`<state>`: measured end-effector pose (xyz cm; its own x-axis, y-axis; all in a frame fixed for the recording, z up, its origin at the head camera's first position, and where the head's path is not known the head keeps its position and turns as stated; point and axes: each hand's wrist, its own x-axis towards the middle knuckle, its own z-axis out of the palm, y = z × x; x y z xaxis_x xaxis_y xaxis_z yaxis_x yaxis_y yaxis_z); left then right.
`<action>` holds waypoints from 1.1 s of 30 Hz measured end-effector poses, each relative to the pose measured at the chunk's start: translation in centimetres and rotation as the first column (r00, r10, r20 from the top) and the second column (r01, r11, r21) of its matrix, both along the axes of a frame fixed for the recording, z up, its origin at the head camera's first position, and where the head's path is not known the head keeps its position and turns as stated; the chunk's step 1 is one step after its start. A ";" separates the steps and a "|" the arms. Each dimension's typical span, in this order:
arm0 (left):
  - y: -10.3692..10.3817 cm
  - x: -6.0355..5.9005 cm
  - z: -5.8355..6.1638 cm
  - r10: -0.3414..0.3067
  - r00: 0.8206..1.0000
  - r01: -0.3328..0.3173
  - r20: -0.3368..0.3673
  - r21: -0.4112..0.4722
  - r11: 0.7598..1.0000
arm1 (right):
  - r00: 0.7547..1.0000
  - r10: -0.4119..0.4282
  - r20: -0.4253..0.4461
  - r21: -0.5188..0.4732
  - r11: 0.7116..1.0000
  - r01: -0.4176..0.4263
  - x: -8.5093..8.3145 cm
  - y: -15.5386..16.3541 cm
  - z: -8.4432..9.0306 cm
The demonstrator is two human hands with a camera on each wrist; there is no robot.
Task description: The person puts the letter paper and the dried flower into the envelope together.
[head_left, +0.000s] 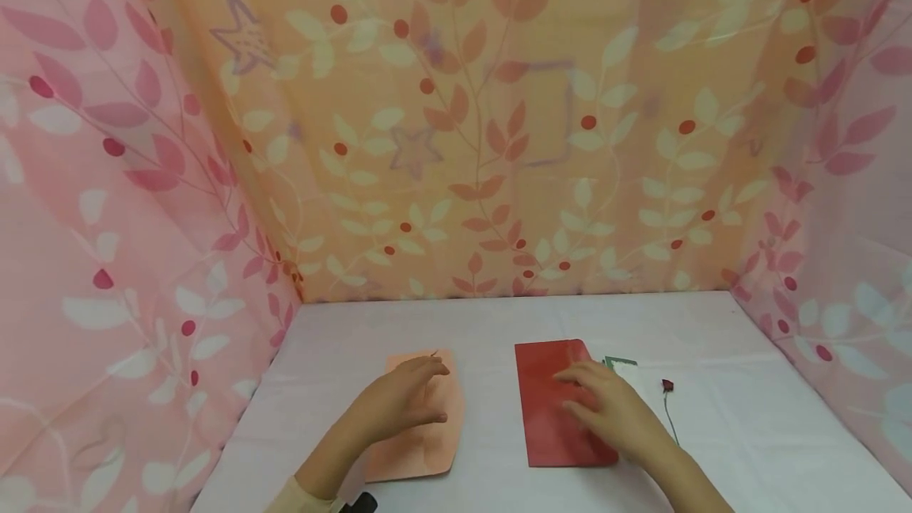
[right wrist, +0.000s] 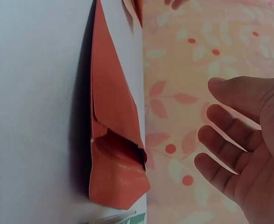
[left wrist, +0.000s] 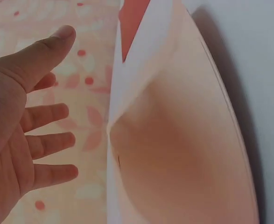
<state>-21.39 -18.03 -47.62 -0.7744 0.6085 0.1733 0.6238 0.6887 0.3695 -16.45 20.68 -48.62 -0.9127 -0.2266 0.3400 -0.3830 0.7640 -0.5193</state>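
A peach envelope-like paper (head_left: 413,457) lies on the white table, a fold or flap along its right side. Above it hovers my left hand (head_left: 399,406), its thumb and fingers spread and slightly bent, holding nothing. In the left wrist view the fingers of that hand (left wrist: 15,121) stand apart from the paper. To the right is a red envelope (head_left: 543,410); the right wrist view shows an opening at one end of the red envelope (right wrist: 115,158). My right hand (head_left: 613,410) is over its right part, fingers loosely bent, with a gap between hand (right wrist: 249,149) and paper.
A small green and white card (head_left: 625,368) lies partly behind the right hand. Farther right is a dark red flower (head_left: 667,386) on a thin stem. Leaf-patterned cloth walls (head_left: 456,117) enclose the table (head_left: 488,323) at the back and both sides.
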 end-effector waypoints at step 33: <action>14.1 -1.4 0.1 -0.191 0.981 0.192 0.028 -0.237 0.952 | 0.995 -0.098 0.033 0.055 0.994 0.096 -1.0 4.8 -3.2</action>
<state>-22.79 -3.94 -47.47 -0.6397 0.7686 0.0025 0.7514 0.6247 0.2128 -17.40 25.50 -51.77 -0.9427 -0.1532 0.2963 -0.2876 0.8234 -0.4891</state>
